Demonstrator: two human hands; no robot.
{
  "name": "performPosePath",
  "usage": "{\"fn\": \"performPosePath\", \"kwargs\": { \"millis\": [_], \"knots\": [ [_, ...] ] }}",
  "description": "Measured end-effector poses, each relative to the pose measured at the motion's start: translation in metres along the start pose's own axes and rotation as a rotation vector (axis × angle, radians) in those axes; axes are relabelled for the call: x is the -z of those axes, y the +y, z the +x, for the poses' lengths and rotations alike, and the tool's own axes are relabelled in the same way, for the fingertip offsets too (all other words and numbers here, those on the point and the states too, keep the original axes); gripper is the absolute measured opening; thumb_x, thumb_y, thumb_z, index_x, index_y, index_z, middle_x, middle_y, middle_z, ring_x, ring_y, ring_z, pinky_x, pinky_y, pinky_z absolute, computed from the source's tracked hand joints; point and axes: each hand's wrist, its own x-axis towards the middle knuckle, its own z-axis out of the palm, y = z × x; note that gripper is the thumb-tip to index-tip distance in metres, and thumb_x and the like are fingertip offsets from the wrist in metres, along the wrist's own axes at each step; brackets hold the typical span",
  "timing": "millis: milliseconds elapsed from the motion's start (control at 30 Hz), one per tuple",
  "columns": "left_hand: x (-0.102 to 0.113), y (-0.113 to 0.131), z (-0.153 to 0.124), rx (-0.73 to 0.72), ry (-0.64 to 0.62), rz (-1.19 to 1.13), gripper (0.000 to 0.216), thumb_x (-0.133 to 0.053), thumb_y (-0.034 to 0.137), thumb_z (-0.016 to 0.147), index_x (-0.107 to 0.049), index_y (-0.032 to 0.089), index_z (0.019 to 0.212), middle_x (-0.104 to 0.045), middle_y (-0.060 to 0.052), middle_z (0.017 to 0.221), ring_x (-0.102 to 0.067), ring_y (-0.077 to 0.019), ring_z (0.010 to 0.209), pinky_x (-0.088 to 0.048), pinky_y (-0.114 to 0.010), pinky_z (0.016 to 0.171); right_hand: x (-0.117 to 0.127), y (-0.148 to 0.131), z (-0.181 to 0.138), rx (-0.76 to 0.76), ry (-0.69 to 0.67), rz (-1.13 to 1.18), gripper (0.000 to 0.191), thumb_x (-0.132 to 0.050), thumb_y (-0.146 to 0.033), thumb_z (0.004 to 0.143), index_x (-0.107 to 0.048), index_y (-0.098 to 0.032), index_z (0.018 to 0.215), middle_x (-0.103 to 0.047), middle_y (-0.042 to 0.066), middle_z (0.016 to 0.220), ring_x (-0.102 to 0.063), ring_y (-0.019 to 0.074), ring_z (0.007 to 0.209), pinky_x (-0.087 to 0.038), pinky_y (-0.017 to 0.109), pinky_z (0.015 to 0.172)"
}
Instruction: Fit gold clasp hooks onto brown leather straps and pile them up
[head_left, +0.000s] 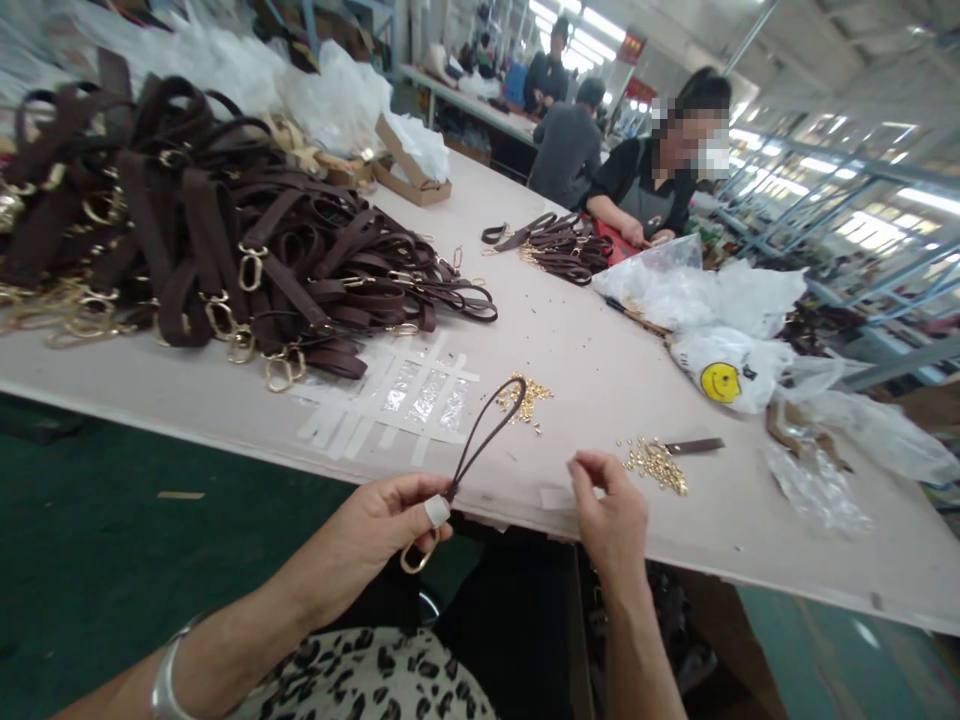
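Brown strap loop (489, 437) grasped by fingers of left hand (401, 515) at near edge of surface (750, 520), gold ring (409, 569) hung below. Right hand (613, 510) held beside small gold pieces (657, 466); fingertips bunched, whether anything is pinched cannot be told. More straps (202, 215) piled at left.

We see bright, cool light from rows of ceiling tubes (604, 25), the farther ones flaring white. The worktop (540, 330) is evenly lit with faint, soft shadows, while the floor (112, 560) falls dim. Plastic bags (735, 295) and the gold ring (404, 558) at our left hand (394, 520) catch glints. Wide-angle distortion stretches the edges; the far background looks soft, and pixel blocks cover part of a co-worker (645, 185).
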Motion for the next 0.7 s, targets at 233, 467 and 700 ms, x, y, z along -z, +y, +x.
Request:
{"fn": "performPosePath", "kwargs": {
  "millis": [233,467,700],
  "knots": [
    [0.004,-0.004,0.006,0.054,0.076,-0.129,0.038,-0.086,0.036,0.066,-0.063,0.016,0.089,-0.068,0.000,0.067,-0.055,-0.0093,0.056,-0.040,-0.019,0.052,0.017,0.076,0.045,0.060,-0.031,-0.360,0.032,-0.046,-0.031,0.088,-0.066,-0.014,0.105,-0.071,0.013,0.093,-0.062,0.0249,0.087,-0.045,0.039,0.083],
    [0.001,0.002,0.005,0.037,0.014,-0.146,0.035,-0.085,0.021,0.061,-0.072,0.011,0.093,-0.073,-0.005,0.085,-0.060,-0.0110,0.068,-0.044,-0.022,0.062,0.012,0.086,0.049,0.102,-0.099,-0.514,0.035,-0.040,-0.028,0.088,-0.068,-0.013,0.105,-0.071,0.014,0.085,-0.063,0.0260,0.077,-0.045,0.039,0.076],
    [0.004,-0.006,0.007,-0.021,0.048,-0.103,0.026,-0.080,0.021,0.063,-0.070,0.009,0.084,-0.063,0.002,0.066,-0.049,-0.0069,0.055,-0.036,-0.021,0.054,0.014,0.092,0.058,0.108,-0.108,-0.581,0.040,-0.041,-0.031,0.086,-0.070,-0.012,0.106,-0.072,0.017,0.087,-0.065,0.0311,0.076,-0.048,0.045,0.075]
  ]
}}
